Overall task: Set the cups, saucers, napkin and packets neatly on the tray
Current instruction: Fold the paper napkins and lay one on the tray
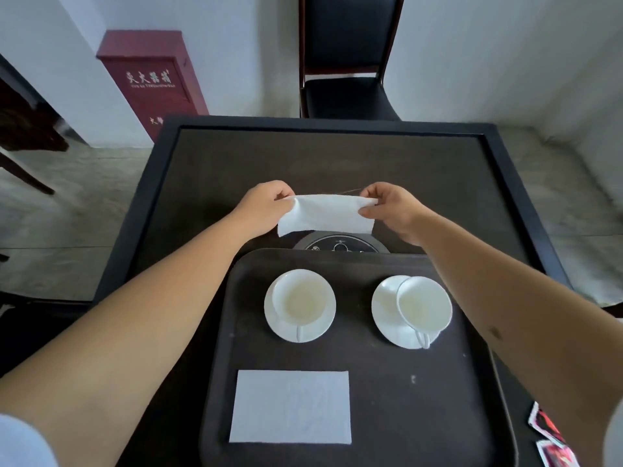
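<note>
L hand (266,205) & R hand (392,208) pinching napkin (325,214) ends above table, 2 cups on tray (387,399)

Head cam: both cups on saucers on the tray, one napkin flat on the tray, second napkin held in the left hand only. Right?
Not quite. The head view shows both hands on the second napkin: the left hand pinches its left end, the right hand its right end, beyond the tray. The rest holds: both cups sit on saucers, and one napkin lies flat.
</note>
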The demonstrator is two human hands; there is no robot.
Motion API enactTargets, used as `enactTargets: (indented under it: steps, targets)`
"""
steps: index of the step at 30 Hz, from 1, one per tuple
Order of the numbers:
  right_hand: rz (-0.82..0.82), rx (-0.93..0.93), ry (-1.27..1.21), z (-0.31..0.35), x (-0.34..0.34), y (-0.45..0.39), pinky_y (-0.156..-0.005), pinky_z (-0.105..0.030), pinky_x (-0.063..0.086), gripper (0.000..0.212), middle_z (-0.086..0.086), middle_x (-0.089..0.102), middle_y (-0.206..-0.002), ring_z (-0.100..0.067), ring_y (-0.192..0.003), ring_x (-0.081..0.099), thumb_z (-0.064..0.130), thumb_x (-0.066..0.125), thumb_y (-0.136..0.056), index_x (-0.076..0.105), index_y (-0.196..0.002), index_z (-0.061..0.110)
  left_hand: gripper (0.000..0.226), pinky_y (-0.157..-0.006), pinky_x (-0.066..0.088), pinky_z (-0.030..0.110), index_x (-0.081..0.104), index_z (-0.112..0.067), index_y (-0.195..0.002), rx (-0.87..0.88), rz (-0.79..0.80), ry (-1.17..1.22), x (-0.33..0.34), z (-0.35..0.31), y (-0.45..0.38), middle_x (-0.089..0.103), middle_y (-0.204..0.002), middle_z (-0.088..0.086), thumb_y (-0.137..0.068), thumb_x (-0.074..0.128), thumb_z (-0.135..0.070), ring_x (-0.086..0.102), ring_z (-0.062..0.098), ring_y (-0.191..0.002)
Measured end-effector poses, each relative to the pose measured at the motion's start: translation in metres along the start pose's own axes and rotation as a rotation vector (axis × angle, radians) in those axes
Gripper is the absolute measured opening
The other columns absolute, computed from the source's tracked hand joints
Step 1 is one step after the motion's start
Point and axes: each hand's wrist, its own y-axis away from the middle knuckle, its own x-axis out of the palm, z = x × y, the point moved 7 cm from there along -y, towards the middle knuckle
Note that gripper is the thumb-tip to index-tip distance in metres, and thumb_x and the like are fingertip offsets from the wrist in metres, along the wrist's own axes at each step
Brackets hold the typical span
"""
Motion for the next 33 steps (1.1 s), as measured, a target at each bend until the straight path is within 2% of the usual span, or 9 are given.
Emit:
enactTargets:
  steps: [2, 6, 10, 15, 18, 21, 25, 30, 33]
  targets:
    - [0.006, 0.013, -0.077, 0.009, 0.002, 0.02, -0.082, -0.039, 0.054, 0.02, -0.008, 0.068, -0.096, -0.024, -0.09, 0.063, 0.0, 0.072, -0.082, 0.064, -0.091, 0.016, 0.008, -0.06, 0.045, 0.028, 0.059, -0.026, -0.081, 0.009, -0.011, 0.016, -0.011, -0.014, 0.016, 0.06, -0.084, -0.008, -0.084, 0.052, -0.026, 0.056, 0.012, -0.078]
    - [0.034, 0.035, -0.266, 0.033, 0.009, 0.064, -0.071, -0.03, 0.055, 0.029, -0.013, 0.065, -0.107, -0.025, -0.097, 0.065, -0.005, 0.066, -0.085, 0.061, -0.11, 0.01, 0.003, -0.06, 0.044, 0.025, 0.058, -0.025, -0.081, 0.034, -0.036, 0.036, -0.033, -0.042, 0.057, 0.058, -0.083, -0.009, -0.084, 0.057, -0.025, 0.055, 0.008, -0.074]
    - [0.051, 0.114, -0.392, 0.045, 0.02, 0.115, -0.078, -0.034, 0.054, 0.044, -0.02, 0.064, -0.118, -0.031, -0.106, 0.063, -0.008, 0.064, -0.085, 0.057, -0.127, 0.0, 0.003, -0.057, 0.046, 0.029, 0.06, -0.025, -0.079, 0.016, -0.046, 0.153, -0.043, -0.06, 0.108, 0.061, -0.078, -0.006, -0.078, 0.062, -0.028, 0.055, 0.008, -0.065]
    - [0.063, 0.21, -0.531, 0.04, 0.041, 0.186, -0.081, -0.039, 0.057, 0.024, -0.017, 0.072, -0.104, -0.029, -0.092, 0.07, -0.004, 0.065, -0.085, 0.067, -0.108, -0.001, 0.006, -0.076, 0.056, 0.053, 0.063, -0.015, -0.087, -0.072, 0.046, 0.36, -0.037, -0.061, 0.172, 0.067, -0.096, 0.011, -0.083, 0.065, -0.012, 0.064, 0.036, -0.092]
    - [0.053, 0.231, -0.588, 0.034, 0.052, 0.22, -0.064, -0.029, 0.056, 0.014, -0.007, 0.075, -0.088, -0.019, -0.078, 0.072, 0.0, 0.065, -0.086, 0.07, -0.098, 0.006, 0.008, -0.064, 0.057, 0.037, 0.063, -0.016, -0.087, -0.128, 0.09, 0.448, -0.034, -0.056, 0.204, 0.067, -0.095, 0.007, -0.087, 0.064, -0.009, 0.065, 0.026, -0.089]
    - [-0.006, 0.231, -0.608, 0.02, 0.06, 0.251, -0.062, -0.026, 0.053, 0.011, -0.001, 0.075, -0.085, -0.015, -0.076, 0.069, 0.008, 0.065, -0.09, 0.074, -0.087, 0.014, 0.011, -0.06, 0.055, 0.035, 0.064, -0.018, -0.084, -0.205, 0.133, 0.528, -0.027, -0.047, 0.236, 0.067, -0.089, 0.006, -0.088, 0.065, -0.008, 0.068, 0.024, -0.08]
    - [0.023, 0.191, -0.656, 0.011, 0.073, 0.288, -0.061, -0.032, 0.051, 0.016, -0.007, 0.071, -0.093, -0.021, -0.079, 0.065, 0.016, 0.06, -0.094, 0.072, -0.102, 0.009, 0.012, -0.059, 0.055, 0.032, 0.064, -0.015, -0.094, -0.313, 0.187, 0.668, -0.007, -0.035, 0.279, 0.068, -0.094, 0.005, -0.09, 0.063, -0.004, 0.07, 0.018, -0.081]
    - [0.053, 0.181, -0.686, -0.005, 0.088, 0.318, -0.06, -0.031, 0.053, 0.018, -0.008, 0.073, -0.093, -0.021, -0.079, 0.068, 0.014, 0.057, -0.097, 0.074, -0.097, 0.011, 0.023, -0.081, 0.058, 0.044, 0.065, -0.015, -0.118, -0.449, 0.261, 0.914, 0.031, -0.022, 0.325, 0.072, -0.113, 0.007, -0.096, 0.06, -0.014, 0.069, 0.025, -0.102]
    - [0.046, 0.224, -0.684, -0.022, 0.095, 0.328, -0.055, -0.028, 0.051, 0.017, -0.006, 0.073, -0.092, -0.02, -0.077, 0.068, 0.016, 0.057, -0.097, 0.074, -0.096, 0.014, 0.022, -0.078, 0.057, 0.04, 0.067, -0.015, -0.115, -0.584, 0.19, 1.046, 0.052, -0.009, 0.344, 0.073, -0.11, 0.007, -0.097, 0.06, -0.024, 0.071, 0.023, -0.099]
